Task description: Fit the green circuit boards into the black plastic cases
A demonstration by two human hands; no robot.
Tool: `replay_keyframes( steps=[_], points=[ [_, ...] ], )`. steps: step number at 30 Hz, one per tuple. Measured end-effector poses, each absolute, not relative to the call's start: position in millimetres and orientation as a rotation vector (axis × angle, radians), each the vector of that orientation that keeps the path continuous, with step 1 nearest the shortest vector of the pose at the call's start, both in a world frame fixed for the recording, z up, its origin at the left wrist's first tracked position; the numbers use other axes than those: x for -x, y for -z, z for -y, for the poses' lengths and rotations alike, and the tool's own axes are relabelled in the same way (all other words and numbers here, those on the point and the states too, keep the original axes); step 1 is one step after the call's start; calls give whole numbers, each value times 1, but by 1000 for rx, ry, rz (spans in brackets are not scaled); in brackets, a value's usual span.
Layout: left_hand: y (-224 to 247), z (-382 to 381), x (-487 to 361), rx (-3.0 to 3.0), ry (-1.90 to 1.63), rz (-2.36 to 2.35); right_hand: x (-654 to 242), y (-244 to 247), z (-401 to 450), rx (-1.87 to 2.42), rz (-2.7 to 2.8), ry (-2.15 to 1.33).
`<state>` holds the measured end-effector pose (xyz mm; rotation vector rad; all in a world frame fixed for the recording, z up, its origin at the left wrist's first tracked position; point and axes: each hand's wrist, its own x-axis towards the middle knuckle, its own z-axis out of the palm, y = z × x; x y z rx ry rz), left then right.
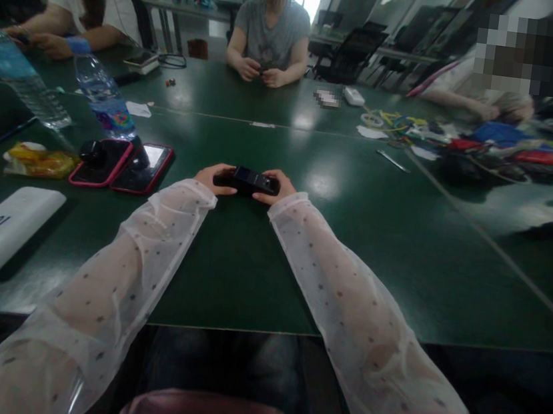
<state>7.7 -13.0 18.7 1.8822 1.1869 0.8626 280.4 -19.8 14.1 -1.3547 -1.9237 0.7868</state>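
Note:
A small black device (248, 180) with a raised, screen-like part on top is held level above the green table (228, 268). My left hand (214, 180) grips its left end, fingers behind and thumb along the near side. Round the right end, my right hand (276, 188) is closed in the same way. Both thumbs point inward with a gap between them. Sheer white dotted sleeves cover both forearms. To the left of my left hand lies an open phone case (143, 167) with pink edges.
Two water bottles (106, 95), a yellow packet (40, 161) and a white power bank (6, 231) are at left. A pen (393, 161) and a heap of coloured cables (501, 137) are at right. Three people sit round the table.

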Motion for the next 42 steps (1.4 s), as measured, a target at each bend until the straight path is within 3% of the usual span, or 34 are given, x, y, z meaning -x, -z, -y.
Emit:
replay_keyframes(
  steps=[10,16,24,31,42],
  points=[
    [-17,15,-8,-1882,-884,-1181,-281,-13,13,1270,1885,-815],
    [-14,12,-5,-1890,-862,-1135,-286,-23,4,1109,1548,-964],
    [-14,13,-4,-1933,-851,-1127,-319,-10,-15,1455,1328,-575],
    [-15,13,-3,-1950,-823,-1162,-319,-6,-9,1638,1584,-345],
    [-26,18,-7,-1955,-801,-1196,-311,-13,-3,1720,1750,-289]
  ],
)
